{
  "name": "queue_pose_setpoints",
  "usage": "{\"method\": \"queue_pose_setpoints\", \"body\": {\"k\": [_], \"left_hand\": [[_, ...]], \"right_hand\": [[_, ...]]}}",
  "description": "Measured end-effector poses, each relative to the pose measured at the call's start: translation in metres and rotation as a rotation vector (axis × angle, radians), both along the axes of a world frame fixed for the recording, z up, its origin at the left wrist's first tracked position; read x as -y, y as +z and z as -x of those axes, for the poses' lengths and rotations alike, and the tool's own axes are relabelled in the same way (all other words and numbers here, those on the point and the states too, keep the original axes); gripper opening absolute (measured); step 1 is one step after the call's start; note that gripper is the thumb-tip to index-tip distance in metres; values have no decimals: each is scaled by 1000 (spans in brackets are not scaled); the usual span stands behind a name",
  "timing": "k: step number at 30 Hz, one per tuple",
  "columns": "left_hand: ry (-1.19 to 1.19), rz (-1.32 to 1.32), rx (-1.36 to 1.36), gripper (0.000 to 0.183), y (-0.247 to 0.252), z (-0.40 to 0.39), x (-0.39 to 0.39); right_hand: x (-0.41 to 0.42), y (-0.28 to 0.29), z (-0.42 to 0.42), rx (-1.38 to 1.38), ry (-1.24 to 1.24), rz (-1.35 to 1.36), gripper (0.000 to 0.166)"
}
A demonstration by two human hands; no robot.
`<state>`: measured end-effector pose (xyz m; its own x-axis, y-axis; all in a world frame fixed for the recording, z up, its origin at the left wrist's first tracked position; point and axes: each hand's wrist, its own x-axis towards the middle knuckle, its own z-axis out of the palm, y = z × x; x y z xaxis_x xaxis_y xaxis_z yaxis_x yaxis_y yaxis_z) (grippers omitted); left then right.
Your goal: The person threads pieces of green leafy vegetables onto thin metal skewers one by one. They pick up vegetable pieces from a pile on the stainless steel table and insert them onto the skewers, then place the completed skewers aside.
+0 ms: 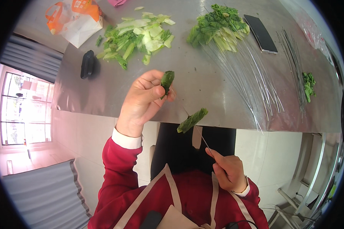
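Note:
My left hand [149,97] pinches a rolled green leaf [167,82] between thumb and fingers, above the table's near edge. My right hand [228,170] grips the lower end of a thin metal skewer [204,140], which slants up to the left towards my left hand. On the skewer is a second folded leaf piece [192,120], between my hands and apart from both. The skewer's tip is hard to make out near my left fingers. Cut leafy greens [140,34] lie in a loose pile beyond my left hand. More greens [220,27] lie at the upper right, across several metal skewers [258,83].
On the metal table [109,94] are a black case-like object [87,64], an orange and white bag [80,25] and a dark phone [261,33]. Another skewer bundle [293,68] lies at the right beside small greens [309,86]. Clear plastic [312,31] lies at the far right.

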<state>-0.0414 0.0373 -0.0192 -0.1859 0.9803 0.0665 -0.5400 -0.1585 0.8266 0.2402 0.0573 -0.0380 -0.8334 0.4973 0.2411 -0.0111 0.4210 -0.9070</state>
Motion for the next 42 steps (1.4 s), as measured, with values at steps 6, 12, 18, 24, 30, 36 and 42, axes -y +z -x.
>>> {"method": "queue_pose_setpoints", "body": {"k": [6, 12, 18, 24, 30, 36, 42], "left_hand": [[-8, -7, 8, 27, 2, -2, 1], [4, 7, 3, 25, 7, -7, 0], [-64, -31, 112, 11, 7, -6, 4], [7, 99, -9, 24, 13, -17, 6], [-38, 140, 104, 24, 14, -20, 8], [-98, 211, 68, 16, 10, -26, 13], [-54, 229, 21, 13, 4, -38, 15]], "right_hand": [[-1, 0, 1, 0, 7, -43, 46], [1, 1, 1, 26, -4, -25, 46], [5, 2, -1, 44, -27, -39, 46], [6, 1, 0, 17, -31, -75, 49], [6, 1, 1, 12, -20, -101, 51], [7, 1, 5, -13, -44, -118, 52], [6, 2, 10, -12, -74, -127, 52]]}}
